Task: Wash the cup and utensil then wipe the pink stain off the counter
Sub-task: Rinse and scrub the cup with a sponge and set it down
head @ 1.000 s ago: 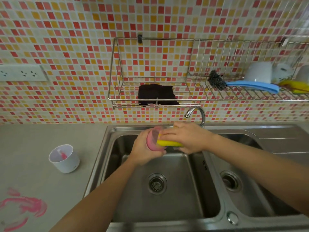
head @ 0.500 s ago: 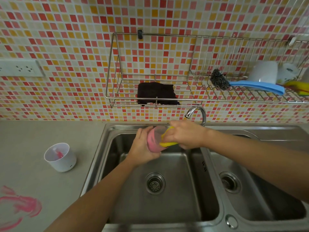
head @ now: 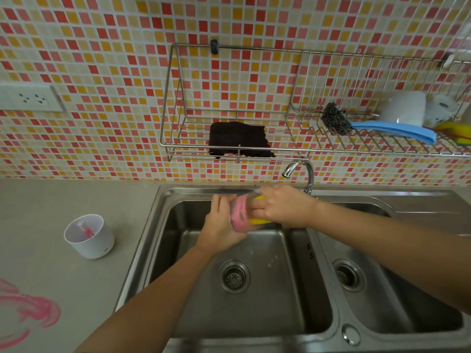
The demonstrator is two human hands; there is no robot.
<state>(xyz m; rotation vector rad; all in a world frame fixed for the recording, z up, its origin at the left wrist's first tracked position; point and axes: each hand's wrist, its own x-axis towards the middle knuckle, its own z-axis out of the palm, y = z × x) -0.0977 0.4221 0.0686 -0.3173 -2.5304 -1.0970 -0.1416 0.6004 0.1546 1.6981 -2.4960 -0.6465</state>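
Note:
Over the left sink basin (head: 254,301) my left hand (head: 221,225) grips a clear cup (head: 239,212) smeared pink inside, held on its side. My right hand (head: 283,207) holds a yellow sponge (head: 258,220) pushed into the cup's mouth, so most of the sponge is hidden. A white cup (head: 89,236) with a pink-stained utensil (head: 86,230) inside stands on the grey counter (head: 63,200) to the left of the sink. A pink stain (head: 28,312) spreads over the counter at the lower left.
The faucet (head: 300,171) curves just behind my right hand. On the tiled wall hangs a wire rack (head: 229,154) with a dark cloth (head: 239,140), a steel scourer (head: 335,119), a blue brush handle (head: 395,129) and white cups (head: 405,107). The right basin (head: 395,289) lies alongside. A wall socket (head: 30,98) sits at left.
My right hand has pushed the sponge deeper into the cup, and the cup has turned a little in my left hand. The view has shifted slightly downward.

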